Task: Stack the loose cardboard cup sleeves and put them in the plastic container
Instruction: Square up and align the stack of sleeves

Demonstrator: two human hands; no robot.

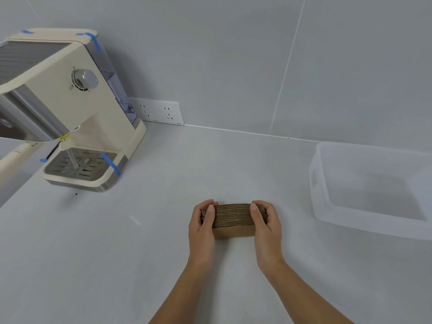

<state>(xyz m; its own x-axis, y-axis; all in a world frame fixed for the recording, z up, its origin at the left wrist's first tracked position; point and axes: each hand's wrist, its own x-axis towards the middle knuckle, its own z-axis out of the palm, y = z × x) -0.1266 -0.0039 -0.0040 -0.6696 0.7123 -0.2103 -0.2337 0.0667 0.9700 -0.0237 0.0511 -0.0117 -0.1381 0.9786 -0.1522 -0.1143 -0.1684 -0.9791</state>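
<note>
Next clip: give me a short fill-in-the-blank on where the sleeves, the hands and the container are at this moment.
1. The stack of cardboard sleeves is held between ____ hands, the left hand and the right hand.
2. The plastic container holds ____ sleeves so far.
3. The container stands to the ____ of the stack.
4. The coffee machine has strips of ____ tape on it.

Missing words: two; no; right; blue

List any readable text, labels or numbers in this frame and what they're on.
None can be read.
Coffee machine: small marks beside the dial, too blurred to read.
Wall socket strip: tiny marks along its lower edge, too small to read.
Stack of cup sleeves and plastic container: no print visible.
</note>
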